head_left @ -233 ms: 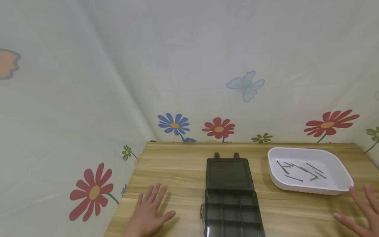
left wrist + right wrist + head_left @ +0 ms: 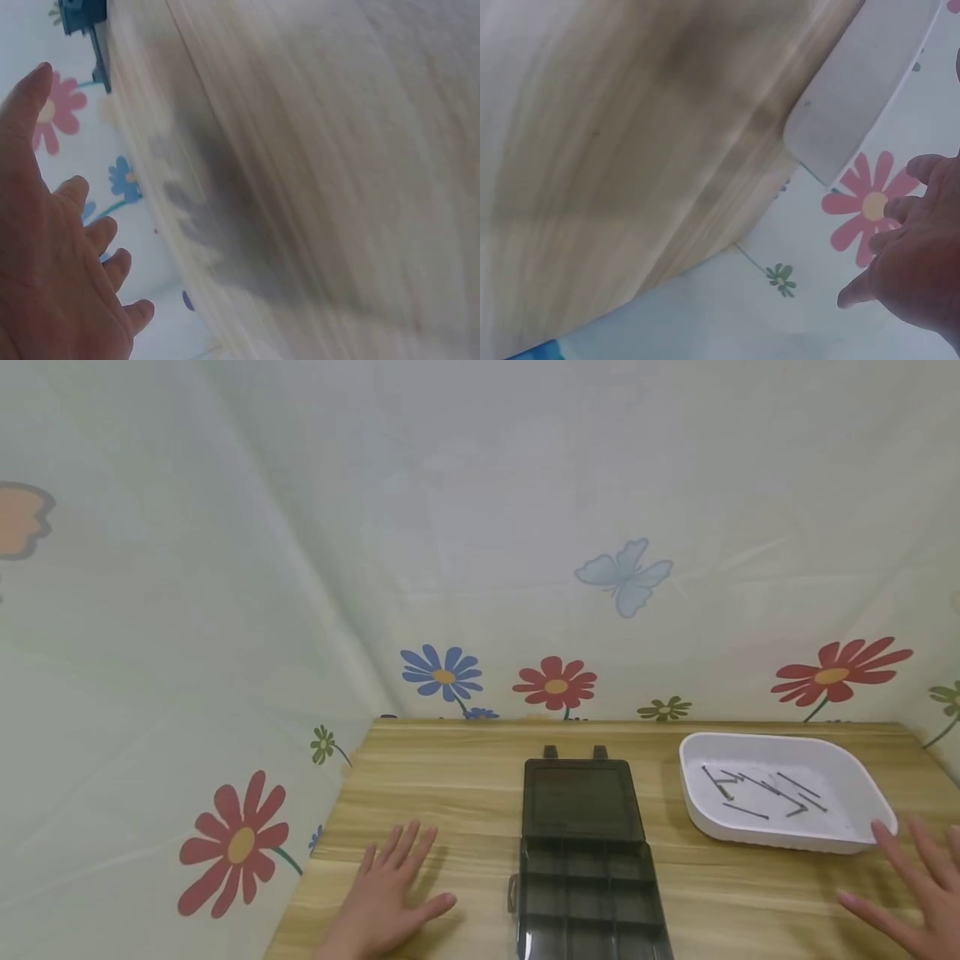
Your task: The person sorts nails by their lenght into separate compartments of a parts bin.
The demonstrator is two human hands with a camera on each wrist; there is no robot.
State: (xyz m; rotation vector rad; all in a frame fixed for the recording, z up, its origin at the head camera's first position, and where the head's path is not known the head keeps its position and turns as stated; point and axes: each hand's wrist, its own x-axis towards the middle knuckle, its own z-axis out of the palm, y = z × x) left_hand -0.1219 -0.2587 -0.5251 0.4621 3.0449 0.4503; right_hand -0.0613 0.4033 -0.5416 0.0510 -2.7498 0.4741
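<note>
A dark see-through compartment box lies in the middle of the table with its lid folded back away from me. To its left my left hand hovers over the wood, fingers straight and spread, holding nothing. On the right stands a white tray with several screws or nails scattered inside; their exact kind is too small to tell. My right hand, partly cut off by the frame edge, is spread near the tray's front right corner and holds nothing. In the right wrist view the tray shows beside that hand.
The wood-grain table ends at the back against a pale sheet printed with flowers and a butterfly. The sheet also hangs along the left side. A small latch sticks out from the box's left edge.
My left hand has shifted slightly right. The right hand has moved a little left and farther away from me, toward the tray. The box, tray and its contents stay put.
</note>
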